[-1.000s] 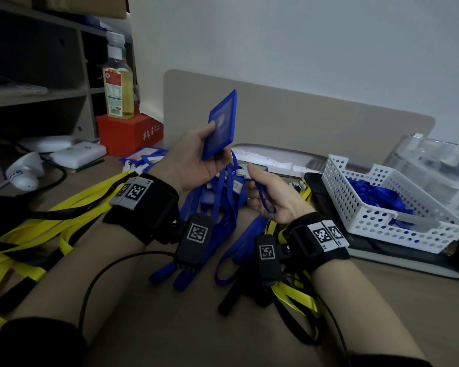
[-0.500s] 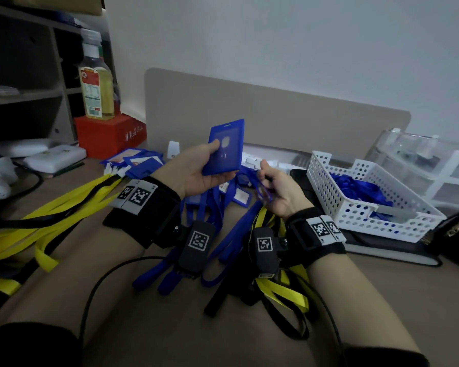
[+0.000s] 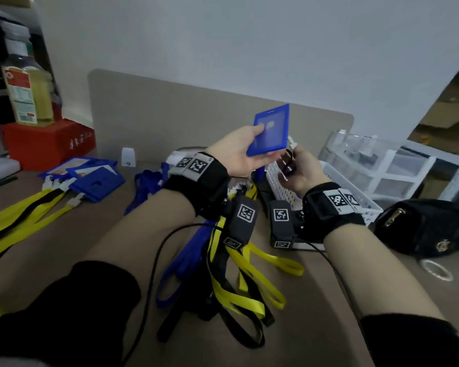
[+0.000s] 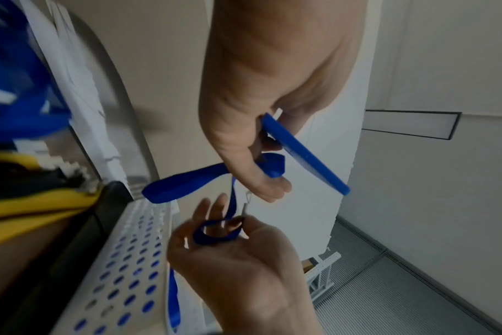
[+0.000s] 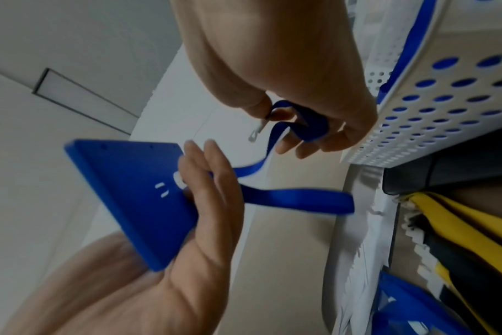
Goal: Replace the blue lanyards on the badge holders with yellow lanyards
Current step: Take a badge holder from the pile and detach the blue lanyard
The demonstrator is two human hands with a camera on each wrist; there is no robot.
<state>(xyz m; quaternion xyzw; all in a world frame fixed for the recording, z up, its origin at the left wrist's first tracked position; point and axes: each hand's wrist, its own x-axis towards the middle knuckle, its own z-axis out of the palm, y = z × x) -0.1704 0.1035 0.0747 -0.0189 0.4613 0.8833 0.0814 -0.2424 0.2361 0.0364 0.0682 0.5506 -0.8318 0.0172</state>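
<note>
While the left hand (image 3: 240, 152) raised a blue badge holder (image 3: 271, 129) upright above the white perforated basket (image 3: 355, 192), thumb on its face and fingers curled behind its lower edge, the card stood clear of the clutter, apparently so its top slot could be reached. Just right of the holder, over the basket's near rim, the right hand (image 3: 301, 170) pinched the bunched end of a blue lanyard (image 4: 187, 183) between thumb and curled fingers, a small metal clip (image 5: 255, 133) dangling free beside it; the strap looked unhooked from the holder, though blur left that uncertain. From the right hand the strap ran down and looped back under the left hand's fingers. More blue straps showed through the basket's holes, which suggested it served as the bin for removed ones. Left of the basket, yellow lanyards (image 3: 239, 287) lay tangled with black and blue straps on the desk, and farther left sat finished badge holders (image 3: 90, 178) already on yellow straps.
</note>
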